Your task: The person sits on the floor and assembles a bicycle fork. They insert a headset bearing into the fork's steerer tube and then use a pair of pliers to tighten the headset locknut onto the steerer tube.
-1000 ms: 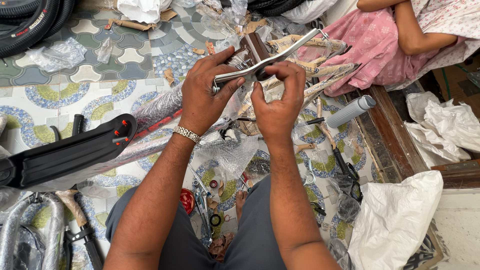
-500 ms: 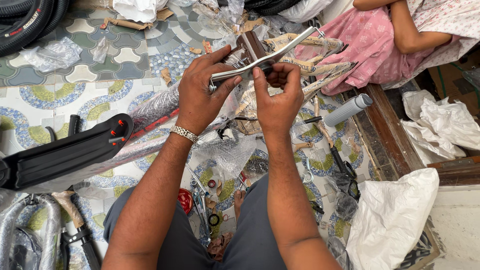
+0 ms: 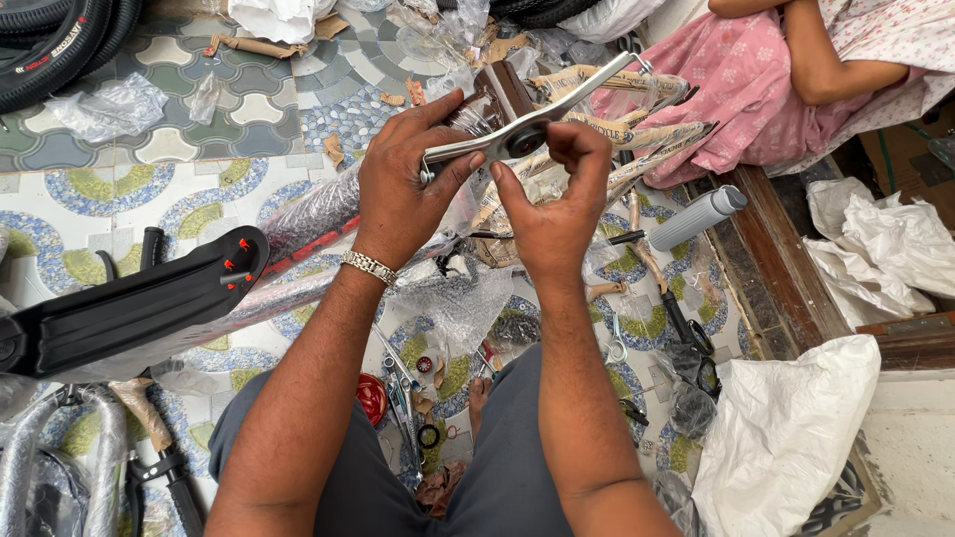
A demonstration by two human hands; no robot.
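The left hand [image 3: 403, 184] grips one end of a long silver metal crank arm [image 3: 527, 124], held above the patterned tile floor [image 3: 119, 189]; the right hand [image 3: 552, 204] pinches its round middle boss. Just right lies a grey cylindrical handlebar grip [image 3: 696, 217].

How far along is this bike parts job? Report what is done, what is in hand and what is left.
Done: loose plastic wrapping lies on the tiled floor, so some parts look unpacked. In hand: the left hand holds a silver metal crank arm while the right hand pinches at its middle hole. Left: the black mudguard, grey hand grip and paper-wrapped parts lie unfitted.
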